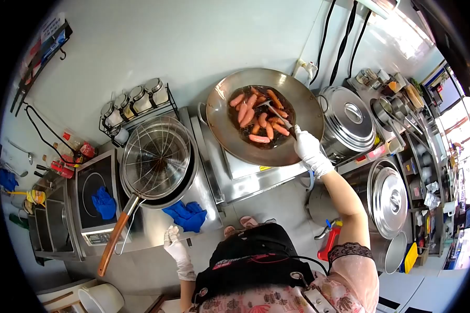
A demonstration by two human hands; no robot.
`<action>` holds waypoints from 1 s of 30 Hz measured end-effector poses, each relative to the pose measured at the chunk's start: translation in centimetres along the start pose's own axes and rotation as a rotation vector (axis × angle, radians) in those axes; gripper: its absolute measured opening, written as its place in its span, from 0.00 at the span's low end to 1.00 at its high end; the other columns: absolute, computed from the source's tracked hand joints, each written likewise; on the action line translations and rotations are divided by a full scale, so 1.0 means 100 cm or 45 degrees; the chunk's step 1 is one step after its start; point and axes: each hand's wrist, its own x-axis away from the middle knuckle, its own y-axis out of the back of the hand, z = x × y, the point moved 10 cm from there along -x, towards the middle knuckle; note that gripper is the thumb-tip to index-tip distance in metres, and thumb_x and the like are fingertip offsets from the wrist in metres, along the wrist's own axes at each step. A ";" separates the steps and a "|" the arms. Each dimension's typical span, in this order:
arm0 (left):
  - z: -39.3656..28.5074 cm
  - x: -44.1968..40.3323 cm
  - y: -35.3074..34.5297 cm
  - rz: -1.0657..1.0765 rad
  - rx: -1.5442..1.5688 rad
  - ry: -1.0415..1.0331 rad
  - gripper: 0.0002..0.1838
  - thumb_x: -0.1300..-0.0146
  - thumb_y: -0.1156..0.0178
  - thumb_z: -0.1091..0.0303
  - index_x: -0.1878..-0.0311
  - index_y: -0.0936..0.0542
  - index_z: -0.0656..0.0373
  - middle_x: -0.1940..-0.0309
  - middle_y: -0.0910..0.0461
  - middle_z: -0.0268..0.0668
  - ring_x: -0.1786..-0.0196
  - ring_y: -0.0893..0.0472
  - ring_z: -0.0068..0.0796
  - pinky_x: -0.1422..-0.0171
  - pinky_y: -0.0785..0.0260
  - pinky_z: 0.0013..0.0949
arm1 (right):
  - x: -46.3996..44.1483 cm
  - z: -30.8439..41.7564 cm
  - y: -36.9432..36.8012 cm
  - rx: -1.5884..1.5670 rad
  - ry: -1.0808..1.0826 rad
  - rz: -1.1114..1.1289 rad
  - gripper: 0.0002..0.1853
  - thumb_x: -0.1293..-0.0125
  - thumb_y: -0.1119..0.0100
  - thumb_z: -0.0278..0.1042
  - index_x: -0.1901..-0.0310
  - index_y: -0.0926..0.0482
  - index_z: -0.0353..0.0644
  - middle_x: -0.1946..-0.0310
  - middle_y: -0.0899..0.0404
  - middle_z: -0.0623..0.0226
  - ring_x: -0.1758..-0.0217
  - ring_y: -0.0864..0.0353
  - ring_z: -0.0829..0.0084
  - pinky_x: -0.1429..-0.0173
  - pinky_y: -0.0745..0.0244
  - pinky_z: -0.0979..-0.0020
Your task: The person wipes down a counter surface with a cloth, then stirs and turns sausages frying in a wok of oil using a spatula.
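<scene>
My right hand, in a white glove, is closed around the handle of a metal spatula. The spatula's head is among the sausages, partly hidden by them. Several pink and browned sausages lie in dark oil at the bottom of a wide wok on the stove. My left hand, also gloved, hangs low by the counter's front edge with nothing in it, its fingers loosely bent. Closest to it on the counter is a crumpled blue cloth.
Left of the wok, a wire strainer with a wooden handle rests over a pot, its handle jutting past the counter edge. Behind stands a rack of seasoning jars. Lidded steel pots are at the right. An induction cooktop holds another blue cloth.
</scene>
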 end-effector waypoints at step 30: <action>0.005 0.013 -0.053 0.193 -0.018 0.079 0.15 0.28 0.50 0.64 0.51 0.21 0.66 0.62 0.18 0.37 0.60 0.20 0.23 0.51 0.29 0.26 | 0.014 0.027 0.004 -0.451 0.045 0.161 0.23 0.44 0.46 0.29 0.44 0.26 0.40 0.68 0.19 0.51 0.65 0.18 0.52 0.60 0.24 0.57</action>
